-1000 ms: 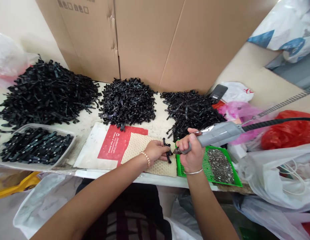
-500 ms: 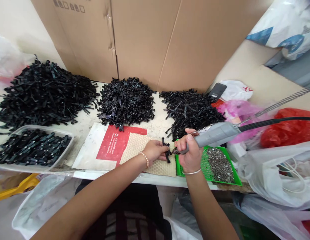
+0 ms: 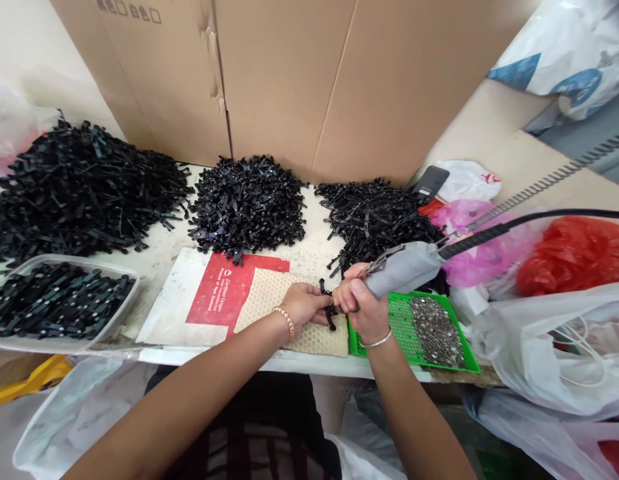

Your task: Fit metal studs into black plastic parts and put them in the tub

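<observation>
My left hand is closed on a small black plastic part above a cream honeycomb-textured mat. My right hand wraps round a grey electric screwdriver, whose tip end meets the black part at my left fingertips; the exact contact is hidden by the fingers. Beside my right hand lies a green perforated tray with a heap of small metal screws at its right. Under the mat is a red and white printed sheet.
Three piles of black plastic parts, a left pile, a middle pile and a right pile, line the back. A clear tub holds more. Cardboard stands behind. A phone and red bag lie right.
My right hand has brought the screwdriver left and slightly down, closer against the black part. My left hand keeps its hold on the part. The view has shifted a little.
</observation>
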### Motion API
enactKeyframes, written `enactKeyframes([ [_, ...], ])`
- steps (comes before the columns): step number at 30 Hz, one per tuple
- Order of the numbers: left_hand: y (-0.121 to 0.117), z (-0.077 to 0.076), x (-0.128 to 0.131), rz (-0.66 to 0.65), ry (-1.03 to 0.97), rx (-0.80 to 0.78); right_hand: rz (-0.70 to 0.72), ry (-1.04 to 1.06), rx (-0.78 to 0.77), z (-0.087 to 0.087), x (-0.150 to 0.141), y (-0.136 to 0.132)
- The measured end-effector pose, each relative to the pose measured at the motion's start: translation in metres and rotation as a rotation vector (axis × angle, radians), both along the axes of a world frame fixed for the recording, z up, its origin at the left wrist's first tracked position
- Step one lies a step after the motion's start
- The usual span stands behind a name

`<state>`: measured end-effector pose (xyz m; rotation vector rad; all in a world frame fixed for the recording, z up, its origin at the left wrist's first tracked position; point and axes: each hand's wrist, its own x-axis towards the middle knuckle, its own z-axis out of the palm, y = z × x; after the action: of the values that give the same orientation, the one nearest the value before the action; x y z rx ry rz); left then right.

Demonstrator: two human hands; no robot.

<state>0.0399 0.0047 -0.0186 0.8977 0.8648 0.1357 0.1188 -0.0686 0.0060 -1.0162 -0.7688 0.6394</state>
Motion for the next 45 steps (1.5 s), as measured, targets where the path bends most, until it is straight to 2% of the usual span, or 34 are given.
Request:
enactKeyframes([
  [3,0.000,-0.001,-0.001,-0.020,-0.020,0.007,-0.002,0.012,0.001,0.005,-0.003,-0.001],
  [5,0.000,-0.001,-0.001,-0.010,-0.026,0.010,-0.064,0.024,0.034,0.013,0.003,-0.004],
  [7,0.001,0.001,-0.002,0.003,-0.027,0.001,-0.205,0.008,0.086,0.022,0.019,-0.010],
  [10,0.001,0.004,-0.004,-0.004,-0.016,-0.018,-0.525,-0.054,0.127,0.029,0.060,-0.023],
  [12,0.002,0.007,-0.006,-0.011,-0.007,-0.021,-0.687,-0.050,0.097,0.025,0.087,-0.031],
  [14,0.003,0.008,-0.006,-0.021,-0.005,-0.021,-0.751,-0.020,0.037,0.017,0.107,-0.036],
  [17,0.003,0.010,-0.007,-0.039,-0.008,-0.020,-0.729,-0.004,-0.032,0.004,0.117,-0.040],
  [22,0.002,0.010,-0.008,-0.043,-0.012,-0.003,-0.668,-0.029,-0.051,-0.006,0.111,-0.042],
  [41,0.003,0.004,-0.007,-0.024,-0.064,-0.051,-0.612,-0.066,-0.087,-0.010,0.109,-0.042],
  [45,0.003,0.002,-0.006,-0.012,-0.065,-0.062,-0.657,-0.036,-0.025,0.004,0.105,-0.043],
])
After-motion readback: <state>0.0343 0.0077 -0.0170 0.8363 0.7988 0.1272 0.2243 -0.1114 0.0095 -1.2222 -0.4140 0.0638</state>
